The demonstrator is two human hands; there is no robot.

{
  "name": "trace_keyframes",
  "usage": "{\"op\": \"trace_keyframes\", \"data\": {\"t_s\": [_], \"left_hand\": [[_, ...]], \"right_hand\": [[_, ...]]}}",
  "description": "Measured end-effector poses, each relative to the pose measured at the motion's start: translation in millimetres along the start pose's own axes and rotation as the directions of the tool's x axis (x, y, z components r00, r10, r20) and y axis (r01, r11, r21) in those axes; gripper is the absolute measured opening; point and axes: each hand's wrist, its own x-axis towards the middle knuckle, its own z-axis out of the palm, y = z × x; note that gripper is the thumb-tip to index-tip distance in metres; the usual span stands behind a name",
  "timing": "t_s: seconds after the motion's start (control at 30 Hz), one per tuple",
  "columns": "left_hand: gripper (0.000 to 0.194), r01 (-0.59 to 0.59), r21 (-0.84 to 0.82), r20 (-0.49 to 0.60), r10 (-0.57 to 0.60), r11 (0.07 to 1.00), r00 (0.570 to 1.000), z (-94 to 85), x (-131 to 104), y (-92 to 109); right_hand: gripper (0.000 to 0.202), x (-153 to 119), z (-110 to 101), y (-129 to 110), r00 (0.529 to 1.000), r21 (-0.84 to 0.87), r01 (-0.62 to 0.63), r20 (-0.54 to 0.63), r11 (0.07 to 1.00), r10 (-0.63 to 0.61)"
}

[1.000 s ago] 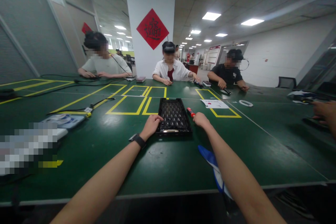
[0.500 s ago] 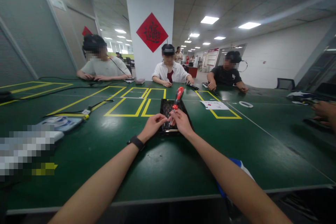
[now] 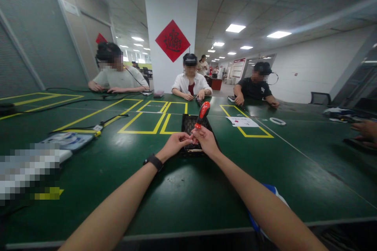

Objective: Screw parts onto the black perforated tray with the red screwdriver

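My right hand (image 3: 205, 138) grips a screwdriver (image 3: 202, 114) with a red and black handle, which points up and leans a little to the right. The shaft is hidden behind my fingers. My left hand (image 3: 177, 143), with a black band on the wrist, has its fingers pinched together against the fingers of my right hand. Whatever it pinches is too small to make out. Both hands are over a black, open tray-like case (image 3: 186, 122) on the table; a small pale strip shows along its near edge.
The green table (image 3: 165, 211) carries yellow tape outlines. A paper sheet (image 3: 242, 122) and a white ring (image 3: 277, 121) lie to the right, a cable (image 3: 116, 118) and a flat device (image 3: 69, 140) to the left. Several people sit around; another person's hand (image 3: 365, 130) is at far right.
The screwdriver handle now tips more toward me, and its shaft has gone out of sight. My left fingers have closed in against my right hand. The whole view has shifted slightly downward.
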Motion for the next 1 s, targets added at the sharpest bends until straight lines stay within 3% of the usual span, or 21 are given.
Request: {"op": "trace_keyframes", "data": {"t_s": [0.13,0.47,0.73,1.0], "left_hand": [[0.027,-0.017,0.028,0.038,0.016,0.999,0.999,0.7,-1.1,2.7],[0.027,0.031,0.078,-0.078,-0.025,0.996,0.997,3.7,-4.4,-4.7],[0.027,-0.018,0.056,0.042,0.015,0.998,0.999,0.7,-2.3,-5.2],[0.029,-0.006,0.135,-0.084,0.017,0.991,0.996,3.9,-4.2,-4.0]], "right_hand": [[0.028,-1.0,-0.2,-0.7,1.0,0.003,-0.002,-0.015,1.0,0.002],[0.032,0.6,-0.6,1.0,1.0,0.026,-0.006,0.006,1.0,0.006],[0.036,3.3,-6.3,8.8,1.0,-0.01,-0.021,0.019,1.0,0.021],[0.033,3.9,-5.8,6.5,0.997,0.075,-0.064,-0.032,0.995,0.067]]}}
